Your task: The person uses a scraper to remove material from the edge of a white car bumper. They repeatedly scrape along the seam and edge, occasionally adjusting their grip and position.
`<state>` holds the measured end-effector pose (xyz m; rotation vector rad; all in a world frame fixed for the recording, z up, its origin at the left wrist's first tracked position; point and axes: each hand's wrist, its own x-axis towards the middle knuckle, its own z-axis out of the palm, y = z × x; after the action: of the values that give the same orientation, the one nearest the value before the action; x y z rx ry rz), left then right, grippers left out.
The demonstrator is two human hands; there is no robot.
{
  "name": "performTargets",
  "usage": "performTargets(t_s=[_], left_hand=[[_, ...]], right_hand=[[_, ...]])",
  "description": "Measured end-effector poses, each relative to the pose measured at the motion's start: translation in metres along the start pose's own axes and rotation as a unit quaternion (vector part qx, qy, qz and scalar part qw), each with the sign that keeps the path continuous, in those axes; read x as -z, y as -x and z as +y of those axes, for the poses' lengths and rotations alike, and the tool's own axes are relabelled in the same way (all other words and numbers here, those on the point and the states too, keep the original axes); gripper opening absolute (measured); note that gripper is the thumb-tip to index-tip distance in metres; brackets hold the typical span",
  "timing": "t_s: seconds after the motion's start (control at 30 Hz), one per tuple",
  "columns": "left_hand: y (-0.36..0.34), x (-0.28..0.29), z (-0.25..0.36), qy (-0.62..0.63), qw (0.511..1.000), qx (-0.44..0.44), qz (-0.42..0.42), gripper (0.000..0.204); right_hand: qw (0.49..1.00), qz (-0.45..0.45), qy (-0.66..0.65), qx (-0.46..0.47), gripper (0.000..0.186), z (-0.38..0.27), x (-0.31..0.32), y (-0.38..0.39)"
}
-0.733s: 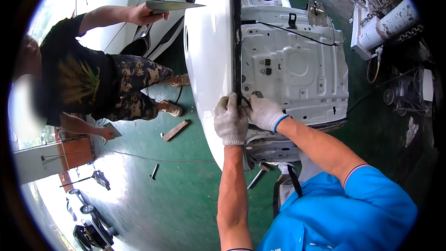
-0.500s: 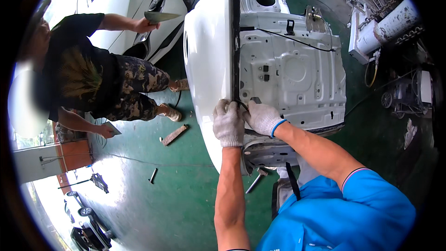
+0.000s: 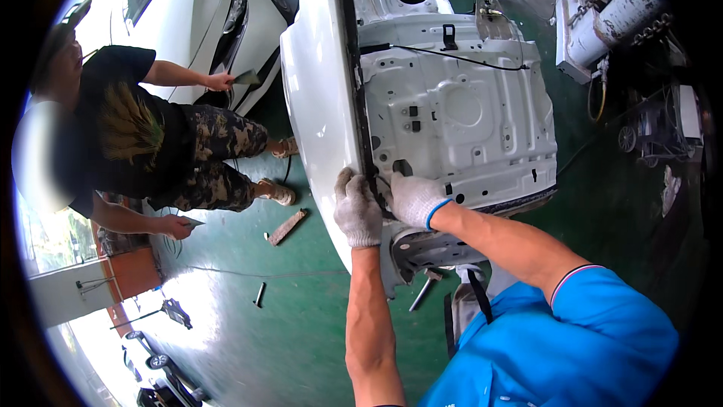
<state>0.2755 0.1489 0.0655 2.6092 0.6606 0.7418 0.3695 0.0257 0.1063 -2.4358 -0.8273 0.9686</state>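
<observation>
My left hand (image 3: 357, 207) in an off-white knit glove curls over the edge of a white car body panel (image 3: 312, 98), at the dark strip (image 3: 352, 76) along that edge. My right hand (image 3: 414, 200), gloved with a blue cuff, is closed just beside it on what looks like a thin black strip; the fingertips are partly hidden. Right of the panel's edge is a white stamped sheet-metal section (image 3: 482, 128) with holes and a black cable (image 3: 467, 59).
A co-worker (image 3: 128, 128) stands on the left holding thin plates, near a white car (image 3: 181, 23). On the green floor lie a wooden block (image 3: 286, 226), a hammer (image 3: 425, 286) and a short metal bar (image 3: 260, 294). Chained white cylindrical equipment (image 3: 614, 23) and a wheeled trolley (image 3: 655, 136) are at right.
The car panel sits further left in the view, and both my hands are a little lower. The co-worker's upper hand and plate have moved down and left.
</observation>
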Motion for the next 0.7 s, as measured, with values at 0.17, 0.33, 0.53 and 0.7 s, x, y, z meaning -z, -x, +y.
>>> performTargets(t_s=[0.17, 0.33, 0.53, 0.7], left_hand=[[0.003, 0.004, 0.000, 0.029, 1.000, 0.006, 0.002, 0.013], [0.004, 0.010, -0.007, 0.045, 0.998, 0.032, -0.001, 0.012], [0.002, 0.007, -0.001, 0.078, 0.996, 0.036, 0.003, 0.012], [0.007, 0.003, -0.002, 0.099, 0.993, 0.056, 0.013, 0.013]], right_hand=[[0.999, -0.030, -0.005, 0.014, 0.039, 0.007, -0.002, 0.003], [0.998, -0.041, 0.007, 0.044, 0.037, 0.004, 0.022, 0.012], [0.997, 0.037, 0.015, 0.058, 0.039, 0.011, 0.005, -0.016], [0.999, -0.001, 0.028, 0.033, 0.039, -0.005, 0.008, -0.013]])
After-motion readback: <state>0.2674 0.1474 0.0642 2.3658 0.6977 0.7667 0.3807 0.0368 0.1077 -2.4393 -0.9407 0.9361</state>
